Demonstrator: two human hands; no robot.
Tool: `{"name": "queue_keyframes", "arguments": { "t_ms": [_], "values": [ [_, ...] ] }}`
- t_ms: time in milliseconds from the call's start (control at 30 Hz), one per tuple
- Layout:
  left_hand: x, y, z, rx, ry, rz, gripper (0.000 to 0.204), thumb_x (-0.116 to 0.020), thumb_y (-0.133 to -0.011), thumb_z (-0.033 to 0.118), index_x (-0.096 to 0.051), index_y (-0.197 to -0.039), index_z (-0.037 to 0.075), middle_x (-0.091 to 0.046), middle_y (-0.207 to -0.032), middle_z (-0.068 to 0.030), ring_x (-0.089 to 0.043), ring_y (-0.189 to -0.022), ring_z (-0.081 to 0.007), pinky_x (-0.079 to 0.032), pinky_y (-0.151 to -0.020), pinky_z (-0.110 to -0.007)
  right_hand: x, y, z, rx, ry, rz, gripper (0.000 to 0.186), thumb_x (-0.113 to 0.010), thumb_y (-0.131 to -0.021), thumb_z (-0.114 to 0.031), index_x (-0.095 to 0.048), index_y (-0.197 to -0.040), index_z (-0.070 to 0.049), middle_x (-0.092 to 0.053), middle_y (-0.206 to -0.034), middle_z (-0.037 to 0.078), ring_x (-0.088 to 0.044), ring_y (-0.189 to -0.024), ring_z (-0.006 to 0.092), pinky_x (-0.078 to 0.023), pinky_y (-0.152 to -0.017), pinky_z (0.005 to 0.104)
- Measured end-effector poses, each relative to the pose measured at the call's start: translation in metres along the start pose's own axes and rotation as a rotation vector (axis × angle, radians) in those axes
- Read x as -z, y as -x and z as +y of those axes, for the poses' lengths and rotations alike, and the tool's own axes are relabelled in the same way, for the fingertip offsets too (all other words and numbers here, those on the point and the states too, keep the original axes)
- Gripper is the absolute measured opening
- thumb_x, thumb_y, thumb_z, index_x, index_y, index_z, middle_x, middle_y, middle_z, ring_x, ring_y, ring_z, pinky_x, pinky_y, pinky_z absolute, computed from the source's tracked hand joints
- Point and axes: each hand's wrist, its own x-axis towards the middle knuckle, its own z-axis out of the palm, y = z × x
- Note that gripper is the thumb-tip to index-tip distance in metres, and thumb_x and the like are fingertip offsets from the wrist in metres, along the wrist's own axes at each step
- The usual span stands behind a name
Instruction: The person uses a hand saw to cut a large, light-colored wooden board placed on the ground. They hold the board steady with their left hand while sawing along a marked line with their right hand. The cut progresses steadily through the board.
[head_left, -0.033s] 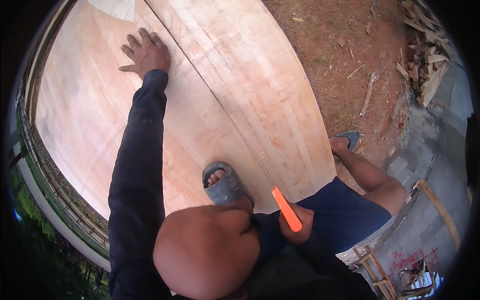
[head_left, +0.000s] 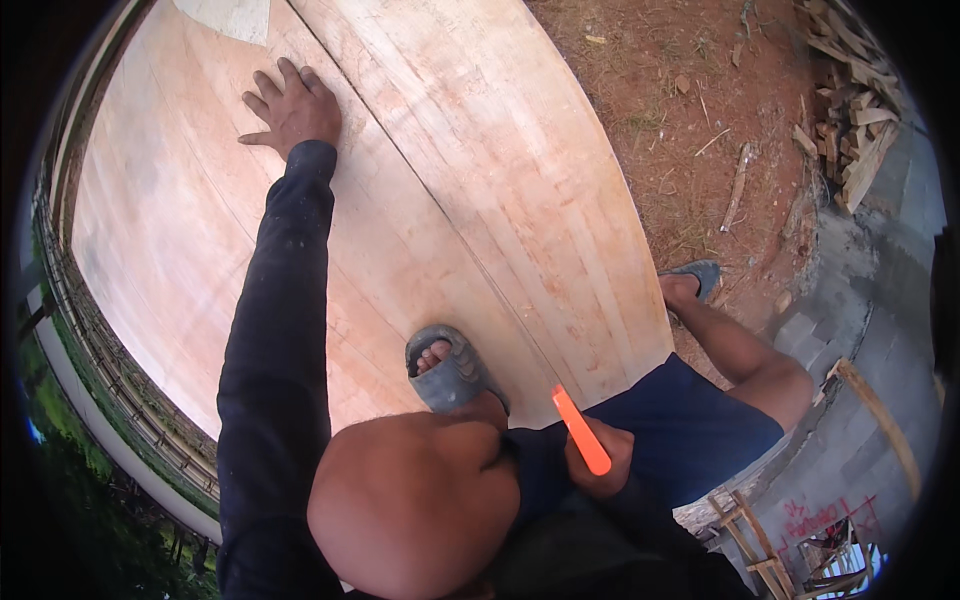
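Note:
A broad sheet of pale plywood [head_left: 520, 200] lies beneath me, with a long dark slit running down it toward my right hand. Pressed flat on the sheet at the upper left, just left of the slit, my left hand [head_left: 297, 108] has its fingers spread. My right hand [head_left: 603, 462], low and right of centre, is closed around the orange handle of a hand saw [head_left: 580, 430]. The saw's blade appears only as a thin edge-on line along the slit, so its depth in the wood cannot be made out.
A grey sandal [head_left: 447, 368] rests on the plywood left of the slit; another [head_left: 705, 277] is on the reddish soil [head_left: 690, 130]. Split wood [head_left: 860, 130] is piled at the far right beside grey paving [head_left: 850, 330]. A wooden frame [head_left: 755, 540] stands at the lower right.
My right hand and the orange saw handle have shifted slightly down and to the right, along the line of the slit. The left hand has stayed in place.

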Motion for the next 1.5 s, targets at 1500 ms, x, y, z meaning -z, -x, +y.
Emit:
{"name": "queue_keyframes", "arguments": {
  "t_ms": [1500],
  "values": [
    [0.003, 0.000, 0.024, -0.019, -0.018, -0.034, 0.048, -0.033, -0.104, 0.039, -0.044, -0.146, 0.020, -0.031, -0.156, -0.0123, -0.023, -0.146, -0.0371, -0.014, -0.106, -0.080, -0.091, -0.155, 0.011, -0.155, -0.060, -0.106, 0.031, -0.068, -0.079, -0.013, -0.070, -0.109, -0.007, -0.067, -0.080, 0.022, -0.067, -0.076, 0.0405, -0.055, -0.070, 0.0450]
  ]
}}
